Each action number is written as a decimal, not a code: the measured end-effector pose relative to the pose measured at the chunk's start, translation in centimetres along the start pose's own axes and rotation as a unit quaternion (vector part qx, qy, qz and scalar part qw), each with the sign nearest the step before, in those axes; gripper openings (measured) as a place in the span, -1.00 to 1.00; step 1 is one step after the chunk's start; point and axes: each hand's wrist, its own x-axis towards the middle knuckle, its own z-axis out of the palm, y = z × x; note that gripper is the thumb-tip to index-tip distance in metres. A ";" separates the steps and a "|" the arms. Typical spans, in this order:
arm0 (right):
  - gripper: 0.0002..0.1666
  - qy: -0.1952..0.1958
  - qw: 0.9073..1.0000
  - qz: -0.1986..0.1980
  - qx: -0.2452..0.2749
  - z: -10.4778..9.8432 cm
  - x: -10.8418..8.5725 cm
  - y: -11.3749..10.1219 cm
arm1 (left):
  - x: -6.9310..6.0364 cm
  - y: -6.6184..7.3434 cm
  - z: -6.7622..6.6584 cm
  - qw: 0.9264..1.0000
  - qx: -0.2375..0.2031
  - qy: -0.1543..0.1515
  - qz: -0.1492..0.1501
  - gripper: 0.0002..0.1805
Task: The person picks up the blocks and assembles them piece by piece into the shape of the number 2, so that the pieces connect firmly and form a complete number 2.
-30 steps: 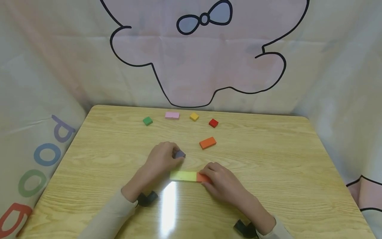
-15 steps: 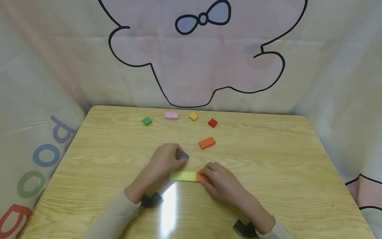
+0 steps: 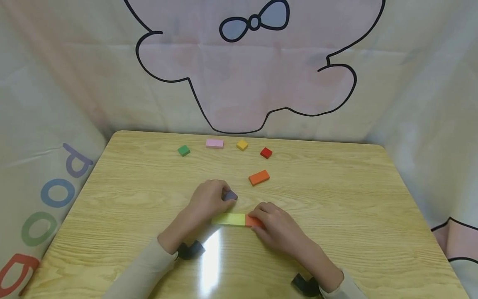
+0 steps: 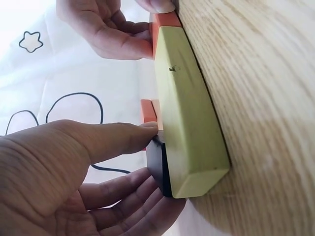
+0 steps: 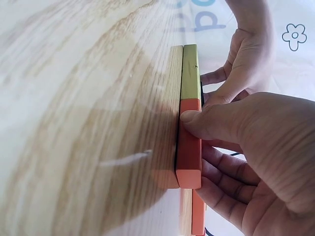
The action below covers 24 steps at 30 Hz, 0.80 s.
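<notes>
My left hand (image 3: 208, 198) pinches a dark bluish block (image 3: 231, 195) between thumb and fingers, just behind a long yellow-green block (image 3: 229, 219). In the left wrist view the dark block (image 4: 158, 164) appears close beside the long one; whether they touch I cannot tell. An orange-red block (image 3: 252, 221) lies end to end with the yellow-green block, at its right. Thumb and fingers of my right hand (image 3: 278, 228) grip that orange-red block, covering much of it in the head view. Its near end shows in the right wrist view.
Behind the hands lies a loose orange block (image 3: 259, 177). Near the table's back edge are a green block (image 3: 184, 150), a pink block (image 3: 214, 143), a yellow block (image 3: 242, 145) and a red block (image 3: 266, 153). A printed cloth (image 3: 239, 91) hangs behind the wooden table (image 3: 336, 187).
My left hand has shifted slightly right with the dark block, mostly during the first half second. The right hand and the row of blocks have stayed in place.
</notes>
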 end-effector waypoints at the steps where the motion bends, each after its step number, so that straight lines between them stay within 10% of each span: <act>1: -0.71 0.000 1.000 0.000 0.000 0.0 0.0 0.0 | 0.0 0.0 0.0 1.000 0.001 -0.001 0.000 -0.70; 24: -0.71 0.000 1.000 0.000 0.000 0.0 0.0 0.0 | 0.1 0.0 0.2 1.000 0.017 -0.003 -0.001 -0.66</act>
